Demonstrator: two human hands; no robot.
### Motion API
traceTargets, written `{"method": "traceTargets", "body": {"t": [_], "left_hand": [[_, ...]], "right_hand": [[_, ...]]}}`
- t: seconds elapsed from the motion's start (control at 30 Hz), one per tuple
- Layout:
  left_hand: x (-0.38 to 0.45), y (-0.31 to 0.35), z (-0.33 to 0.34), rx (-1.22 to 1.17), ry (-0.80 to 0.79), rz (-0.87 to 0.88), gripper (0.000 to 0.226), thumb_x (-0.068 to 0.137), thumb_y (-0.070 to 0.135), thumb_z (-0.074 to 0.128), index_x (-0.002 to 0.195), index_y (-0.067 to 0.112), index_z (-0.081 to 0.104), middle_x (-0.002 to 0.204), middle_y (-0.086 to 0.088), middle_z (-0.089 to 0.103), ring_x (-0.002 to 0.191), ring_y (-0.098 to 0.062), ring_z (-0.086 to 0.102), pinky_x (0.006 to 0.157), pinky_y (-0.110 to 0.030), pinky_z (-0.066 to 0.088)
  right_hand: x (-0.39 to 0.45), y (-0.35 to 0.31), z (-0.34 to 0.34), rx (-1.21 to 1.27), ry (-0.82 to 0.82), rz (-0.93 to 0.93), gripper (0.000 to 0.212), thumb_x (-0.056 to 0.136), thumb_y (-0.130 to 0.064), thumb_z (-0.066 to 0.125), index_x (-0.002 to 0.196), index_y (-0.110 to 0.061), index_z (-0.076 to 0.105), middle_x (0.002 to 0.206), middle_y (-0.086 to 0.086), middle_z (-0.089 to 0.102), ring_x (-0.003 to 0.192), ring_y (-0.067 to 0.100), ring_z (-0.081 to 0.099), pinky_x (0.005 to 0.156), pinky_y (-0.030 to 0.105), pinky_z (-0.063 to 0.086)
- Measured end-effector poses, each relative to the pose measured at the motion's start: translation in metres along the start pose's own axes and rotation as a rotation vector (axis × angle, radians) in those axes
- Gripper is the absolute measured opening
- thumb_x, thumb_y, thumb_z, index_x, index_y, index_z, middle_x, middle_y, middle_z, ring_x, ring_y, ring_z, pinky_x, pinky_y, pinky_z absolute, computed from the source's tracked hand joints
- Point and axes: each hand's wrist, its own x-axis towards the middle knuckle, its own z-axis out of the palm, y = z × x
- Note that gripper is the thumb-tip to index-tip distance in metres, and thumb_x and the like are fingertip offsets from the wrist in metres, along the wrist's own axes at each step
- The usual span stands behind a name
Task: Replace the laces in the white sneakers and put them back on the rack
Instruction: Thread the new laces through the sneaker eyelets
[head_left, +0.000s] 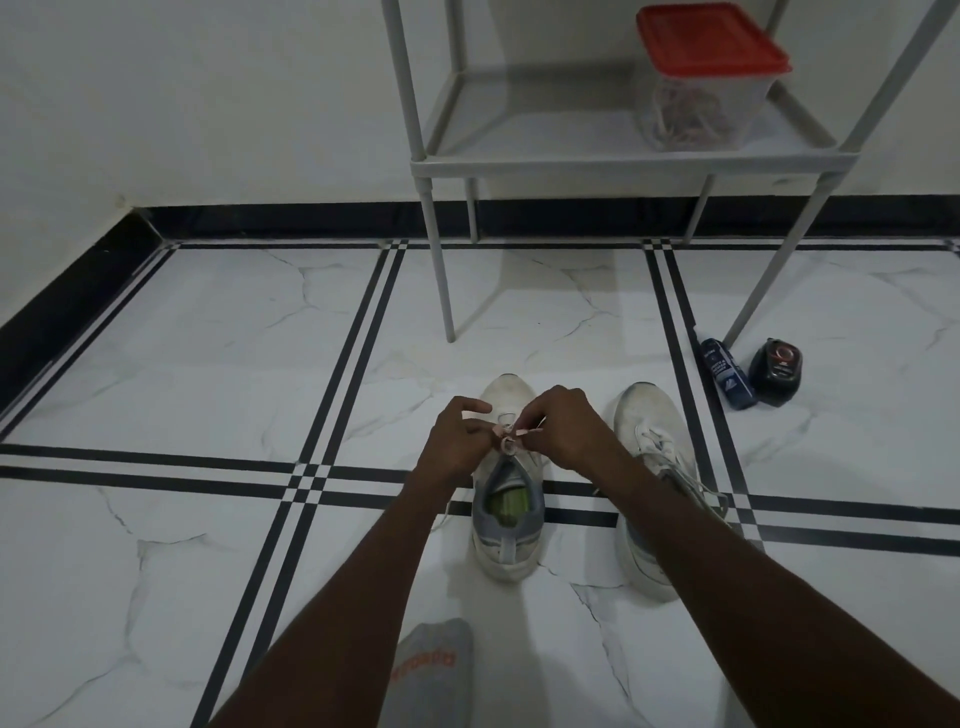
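Head view, looking down at a white marble-pattern floor (208, 364) crossed by dark double stripes. Two bare forearms reaching forward from the bottom edge, meeting over one white sneaker (506, 519). Left hand (457, 441) curled, thumb and fingertips pinching a pale pinkish lace (506, 434) at the sneaker's top eyelets. Right hand (563, 426) curled likewise, pinching the same lace just opposite the left hand, fingertips of both nearly touching. Small loop of lace between the two hands, directly over the tongue. Sneaker toe pointing away beyond the knuckles, grey heel collar and green insole open toward the wrists.

Second white sneaker (652, 467) on the floor just right of the right hand, partly hidden under the right forearm, white laces loose and trailing off its side. Both sneakers on the floor, neither on the rack.

Grey metal rack (597, 161) well beyond the hands, against a white wall, its front legs standing past the sneaker toes. Clear container with red lid (701, 78) on the rack's shelf, tangled laces visible inside. Far to the right of the right hand, near a rack leg, a dark blue bottle (727, 379) lying beside a black shoe-polish applicator (776, 371). Near the left elbow, at the bottom edge, grey fabric with orange lettering (431, 670).
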Motion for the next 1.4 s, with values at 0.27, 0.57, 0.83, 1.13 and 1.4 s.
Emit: {"method": "traceTargets", "body": {"t": [0.27, 0.57, 0.83, 1.13, 1.4], "left_hand": [[-0.007, 0.005, -0.001, -0.034, -0.068, 0.165, 0.037, 0.090, -0.012, 0.053, 0.121, 0.006, 0.064, 0.111, -0.008, 0.075, 0.105, -0.017, 0.070, 0.082, -0.024, 0.056], [0.003, -0.003, -0.009, 0.174, 0.050, 0.244, 0.009, 0.086, 0.015, 0.076, 0.091, 0.020, 0.082, 0.088, 0.004, 0.079, 0.088, -0.012, 0.074, 0.090, -0.036, 0.058], [-0.014, -0.033, -0.043, 0.392, 0.220, 0.120, 0.017, 0.088, 0.013, 0.073, 0.080, 0.027, 0.078, 0.078, 0.011, 0.074, 0.080, -0.005, 0.068, 0.072, -0.020, 0.047], [-0.023, -0.031, -0.052, 0.547, 0.153, 0.206, 0.009, 0.086, 0.014, 0.074, 0.080, 0.019, 0.076, 0.070, 0.009, 0.071, 0.063, -0.008, 0.068, 0.068, -0.027, 0.053], [-0.021, -0.037, -0.055, 1.103, 0.084, 0.368, 0.013, 0.091, 0.008, 0.061, 0.098, 0.014, 0.070, 0.096, -0.004, 0.063, 0.087, -0.023, 0.061, 0.071, -0.030, 0.043]], "right_hand": [[-0.003, -0.006, 0.012, 0.031, 0.209, 0.046, 0.014, 0.068, -0.015, 0.078, 0.070, -0.022, 0.065, 0.076, -0.003, 0.066, 0.071, 0.014, 0.063, 0.066, 0.030, 0.053], [-0.004, 0.005, 0.001, 0.391, 0.146, 0.185, 0.018, 0.065, -0.020, 0.092, 0.074, -0.013, 0.078, 0.073, 0.003, 0.075, 0.069, 0.013, 0.071, 0.058, 0.022, 0.049], [-0.028, 0.051, -0.026, 0.201, 0.068, 0.476, 0.032, 0.073, -0.032, 0.087, 0.077, -0.002, 0.078, 0.076, 0.015, 0.075, 0.059, 0.018, 0.059, 0.066, 0.031, 0.052], [-0.032, 0.049, -0.018, -0.243, 0.158, 0.284, 0.014, 0.073, -0.031, 0.086, 0.077, -0.022, 0.075, 0.083, 0.003, 0.070, 0.072, 0.017, 0.067, 0.072, 0.031, 0.058], [-0.028, 0.052, -0.010, -0.498, 0.123, 0.201, 0.016, 0.087, -0.028, 0.073, 0.094, -0.013, 0.071, 0.090, 0.008, 0.066, 0.079, 0.024, 0.067, 0.072, 0.034, 0.057]]}}
